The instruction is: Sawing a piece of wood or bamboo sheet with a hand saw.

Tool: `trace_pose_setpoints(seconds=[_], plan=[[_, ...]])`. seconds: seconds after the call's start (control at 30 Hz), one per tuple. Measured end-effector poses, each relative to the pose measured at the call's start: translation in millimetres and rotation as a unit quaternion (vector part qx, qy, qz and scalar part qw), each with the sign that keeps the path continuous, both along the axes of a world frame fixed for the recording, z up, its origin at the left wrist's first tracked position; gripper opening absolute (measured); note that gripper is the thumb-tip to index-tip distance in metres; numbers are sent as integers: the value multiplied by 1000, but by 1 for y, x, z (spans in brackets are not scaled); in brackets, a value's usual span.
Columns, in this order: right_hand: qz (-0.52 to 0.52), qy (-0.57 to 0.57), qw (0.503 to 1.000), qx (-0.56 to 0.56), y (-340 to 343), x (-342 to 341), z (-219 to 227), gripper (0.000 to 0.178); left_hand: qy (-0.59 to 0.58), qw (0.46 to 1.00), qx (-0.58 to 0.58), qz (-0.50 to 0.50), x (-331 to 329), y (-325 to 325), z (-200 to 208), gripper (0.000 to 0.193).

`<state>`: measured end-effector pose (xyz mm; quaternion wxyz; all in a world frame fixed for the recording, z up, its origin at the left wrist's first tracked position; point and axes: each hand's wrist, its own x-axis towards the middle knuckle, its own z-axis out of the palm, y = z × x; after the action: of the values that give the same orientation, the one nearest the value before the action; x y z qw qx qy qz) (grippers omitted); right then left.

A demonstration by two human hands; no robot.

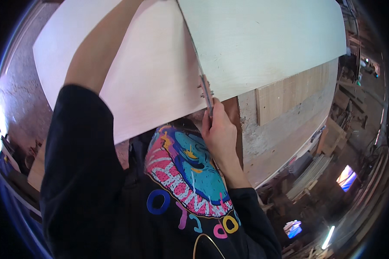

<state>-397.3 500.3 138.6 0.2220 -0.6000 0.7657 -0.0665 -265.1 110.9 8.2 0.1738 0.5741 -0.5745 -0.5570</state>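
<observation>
My right hand is closed round the wooden handle of a handsaw, seen edge-on. Small bolts stick out from both sides of the handle. Its thin dark blade runs away from me along the line between two parts of a pale board: the left part and the right part. The left part seems to sit at a different slant from the right one. My left arm reaches forward over the left part, and its hand lies beyond the upper edge of the picture.
A wooden plank lies beside the board's near right edge, on a worn, pale surface. Stacked strips of timber and scraps fill the dim floor at the right. A bright light tube shows at the lower right.
</observation>
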Motion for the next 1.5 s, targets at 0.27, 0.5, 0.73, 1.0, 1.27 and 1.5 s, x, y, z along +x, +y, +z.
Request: trace_pose_setpoints(seconds=[0.27, 0.5, 0.73, 1.0, 1.27, 1.5], plan=[[-7, -24, 1000, 5, 2, 0, -3, 41, -19, 1000, -4, 24, -2, 33, 14, 50], [-18, -72, 997, 7, -1, -15, 4, 50, 369, 928, -10, -54, 20, 32, -25, 52], [-90, -95, 991, 35, 64, -27, 50, 38, -106, 991, -69, 53, -17, 47, 18, 53], [-5, -28, 1000, 5, 15, -20, 17, 38, -4, 996, -79, 49, -2, 48, -6, 55], [-23, -41, 999, -7, -19, -16, -13, 32, -34, 997, -43, 47, -15, 47, -5, 53], [-57, -19, 997, 47, 51, -14, 48, 35, 9, 999, 30, 40, -1, 52, 25, 55]])
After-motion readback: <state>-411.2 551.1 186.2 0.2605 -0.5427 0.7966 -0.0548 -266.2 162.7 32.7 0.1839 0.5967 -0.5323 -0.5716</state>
